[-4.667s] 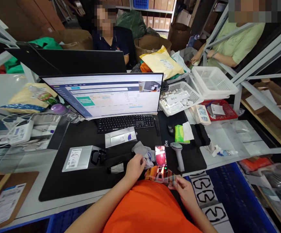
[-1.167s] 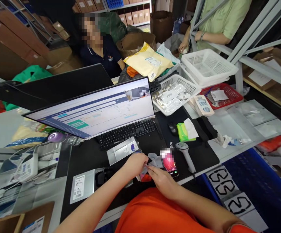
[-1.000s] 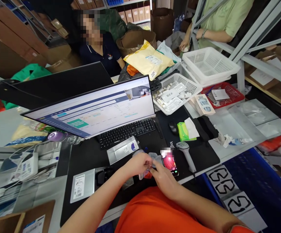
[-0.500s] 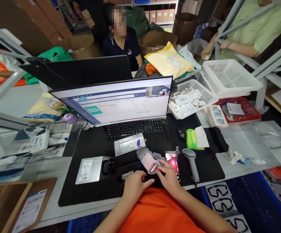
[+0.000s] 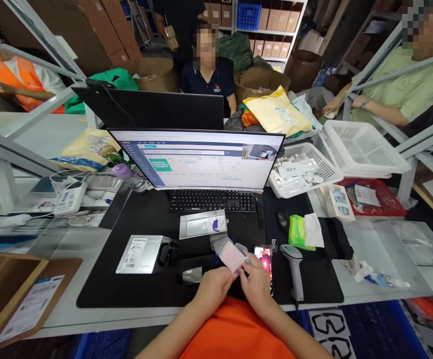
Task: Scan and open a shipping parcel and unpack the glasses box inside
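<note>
Above the front edge of the black desk mat, my left hand [image 5: 215, 285] and my right hand [image 5: 256, 281] meet at a small plastic packet [image 5: 232, 256]. It looks pale pinkish-white, with a translucent grey part at its far end. The fingers of both hands are pinched on its near edge. A lit phone [image 5: 263, 259] lies just right of my right hand, partly covered by it. To the left of my left hand is a grey and black pouch-like thing [image 5: 192, 275]. Beyond the packet lies a flat silver box [image 5: 197, 227] with a purple picture.
A grey barcode scanner [image 5: 294, 271] rests on the right of the mat. A silver box [image 5: 137, 257] with a label stands at left. Behind are a keyboard [image 5: 212, 200] and monitor [image 5: 201, 164]. White baskets [image 5: 366, 149] stand at right. Several people are beyond the desk.
My left hand has moved from beside the packet to its near edge, and its fingers are now closed on it. The packet has turned its pale flat face up. The camera view has shifted.
</note>
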A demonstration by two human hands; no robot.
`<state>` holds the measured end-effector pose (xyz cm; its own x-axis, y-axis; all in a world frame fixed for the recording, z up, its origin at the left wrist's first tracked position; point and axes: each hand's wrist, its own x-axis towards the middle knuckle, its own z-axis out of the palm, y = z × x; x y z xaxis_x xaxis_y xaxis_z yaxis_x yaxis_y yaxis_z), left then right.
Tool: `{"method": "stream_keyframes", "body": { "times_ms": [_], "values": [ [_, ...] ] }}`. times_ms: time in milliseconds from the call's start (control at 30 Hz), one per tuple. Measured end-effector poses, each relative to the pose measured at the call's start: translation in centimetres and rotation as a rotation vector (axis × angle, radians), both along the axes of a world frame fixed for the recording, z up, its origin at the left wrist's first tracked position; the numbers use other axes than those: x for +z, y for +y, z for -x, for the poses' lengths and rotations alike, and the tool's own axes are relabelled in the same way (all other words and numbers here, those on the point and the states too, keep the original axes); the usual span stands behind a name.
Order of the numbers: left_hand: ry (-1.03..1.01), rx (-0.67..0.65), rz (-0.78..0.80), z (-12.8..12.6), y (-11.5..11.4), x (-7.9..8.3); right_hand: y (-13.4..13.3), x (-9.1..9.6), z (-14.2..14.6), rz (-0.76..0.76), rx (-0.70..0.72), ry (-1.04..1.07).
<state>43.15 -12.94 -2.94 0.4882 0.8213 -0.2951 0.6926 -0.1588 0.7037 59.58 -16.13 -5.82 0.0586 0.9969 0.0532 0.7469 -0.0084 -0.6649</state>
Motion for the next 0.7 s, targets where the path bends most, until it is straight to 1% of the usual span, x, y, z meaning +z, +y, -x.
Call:
{"method": "stream_keyframes", "body": {
  "times_ms": [67, 133, 167, 200, 233, 267, 333, 367, 400, 433, 567, 700],
  "values": [
    [-0.018, -0.093, -0.019, 0.0, -0.1, 0.3, 0.7, -0.2, 0.5, 0.0, 0.039, -0.026],
    [-0.024, -0.16, -0.025, 0.5, -0.2, 0.3, 1.3, -0.3, 0.8, -0.003, 0.081, -0.021],
    [-0.026, -0.179, -0.026, 0.9, -0.1, 0.2, 1.4, -0.4, 0.9, -0.005, 0.097, -0.017],
    [-0.024, -0.167, -0.032, 1.4, 0.0, 0.2, 1.5, -0.5, 0.8, -0.008, 0.115, -0.015],
    [-0.017, -0.109, -0.047, 1.8, 0.3, 0.0, 1.4, -0.7, 0.6, -0.016, 0.134, -0.013],
    [-0.004, -0.006, -0.072, 2.3, 0.6, -0.1, 1.2, -0.9, 0.4, -0.026, 0.153, -0.009],
    [0.026, 0.279, -0.145, 2.9, 1.5, -0.4, 0.7, -1.4, -0.1, -0.049, 0.193, 0.011],
    [0.036, 0.396, -0.175, 3.0, 2.1, -0.5, 0.3, -1.6, -0.3, -0.058, 0.211, 0.025],
    [0.038, 0.458, -0.189, 2.9, 2.7, -0.6, 0.0, -1.7, -0.4, -0.064, 0.228, 0.038],
    [0.033, 0.473, -0.191, 2.8, 3.4, -0.7, -0.2, -1.8, -0.5, -0.067, 0.244, 0.048],
    [-0.015, 0.357, -0.154, 1.7, 5.6, -1.3, -0.4, -1.4, -0.4, -0.069, 0.285, 0.075],
    [-0.054, 0.283, -0.154, 1.2, 6.5, -2.1, 0.2, -0.8, -0.4, -0.056, 0.267, 0.122]
  ]
}}
